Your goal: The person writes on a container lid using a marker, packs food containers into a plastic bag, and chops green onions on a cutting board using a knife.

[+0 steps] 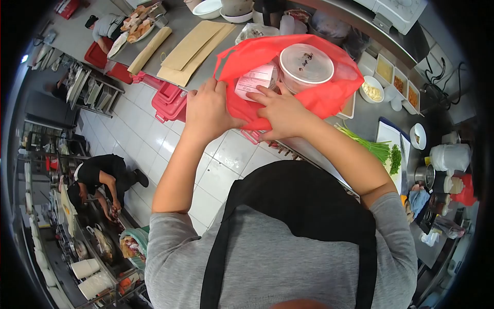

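A red fabric-like bag (337, 98) stands with its mouth spread on the steel counter's edge. Inside it is a round clear tub (307, 64) whose lid carries dark handwriting. Beside the tub sits a container with a pink-and-white printed label (256, 81). My left hand (208, 109) is closed on the bag's left rim, fingers curled over it. My right hand (283, 109) reaches over the near rim, its spread fingers against the labelled container. Red fabric lies between its thumb and fingers. The bag's bottom is hidden.
Flat brown paper bags (193, 49) lie on the counter to the left. At right are a bowl of pale pieces (371, 89), ingredient trays (399, 82) and a cutting board with chopped greens (395, 158). A co-worker (103, 177) bends at the lower left; another person (108, 28) stands farther off.
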A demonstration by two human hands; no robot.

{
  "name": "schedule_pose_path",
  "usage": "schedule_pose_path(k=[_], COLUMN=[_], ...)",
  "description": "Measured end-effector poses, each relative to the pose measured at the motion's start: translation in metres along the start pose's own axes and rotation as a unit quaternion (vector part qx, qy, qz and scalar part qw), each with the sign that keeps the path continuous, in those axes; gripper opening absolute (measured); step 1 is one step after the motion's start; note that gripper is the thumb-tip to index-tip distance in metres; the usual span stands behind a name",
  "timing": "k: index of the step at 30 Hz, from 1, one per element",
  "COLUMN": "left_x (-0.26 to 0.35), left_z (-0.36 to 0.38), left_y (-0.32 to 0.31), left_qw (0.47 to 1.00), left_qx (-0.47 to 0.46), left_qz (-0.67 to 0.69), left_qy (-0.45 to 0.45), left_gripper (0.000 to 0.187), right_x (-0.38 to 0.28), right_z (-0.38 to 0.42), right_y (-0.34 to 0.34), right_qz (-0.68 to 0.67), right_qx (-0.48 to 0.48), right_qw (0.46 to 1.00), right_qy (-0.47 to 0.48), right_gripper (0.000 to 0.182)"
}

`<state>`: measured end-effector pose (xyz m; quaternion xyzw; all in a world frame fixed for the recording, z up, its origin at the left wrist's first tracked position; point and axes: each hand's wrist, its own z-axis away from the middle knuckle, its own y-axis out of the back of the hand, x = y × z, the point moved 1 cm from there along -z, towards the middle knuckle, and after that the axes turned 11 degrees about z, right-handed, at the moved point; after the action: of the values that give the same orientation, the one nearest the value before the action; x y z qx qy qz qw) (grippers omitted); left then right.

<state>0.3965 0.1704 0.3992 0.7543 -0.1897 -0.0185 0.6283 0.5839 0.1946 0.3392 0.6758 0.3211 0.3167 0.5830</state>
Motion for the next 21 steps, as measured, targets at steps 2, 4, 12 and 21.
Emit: schedule_pose_path(k=[2,4,12,21], left_x=[0.0,0.0,-0.078,-0.105], left_z=[0.001,0.002,-0.09,-0.119], left_y=[-0.001,-0.002,-0.035,-0.051], left_qw=[1.0,1.0,0.833,0.723], left_qx=[-0.012,-0.02,0.152,-0.049], left_qz=[0.001,0.015,0.521,0.663], left_qy=[0.0,0.004,0.111,0.188], left_gripper=[0.078,0.083,0.078,0.038], right_x=[-0.001,-0.002,0.046,0.143], right_z=[0.0,0.001,0.085,0.144], right_y=[-0.001,-0.003,0.054,-0.04], right_qz=[0.003,0.006,-0.168,-0.467], right_qx=[-0.012,-0.046,0.312,0.198], right_qw=[1.0,0.999,0.914,0.711], right_qy=[0.003,0.0,-0.198,-0.488], right_gripper=[0.051,0.055,0.053,0.041])
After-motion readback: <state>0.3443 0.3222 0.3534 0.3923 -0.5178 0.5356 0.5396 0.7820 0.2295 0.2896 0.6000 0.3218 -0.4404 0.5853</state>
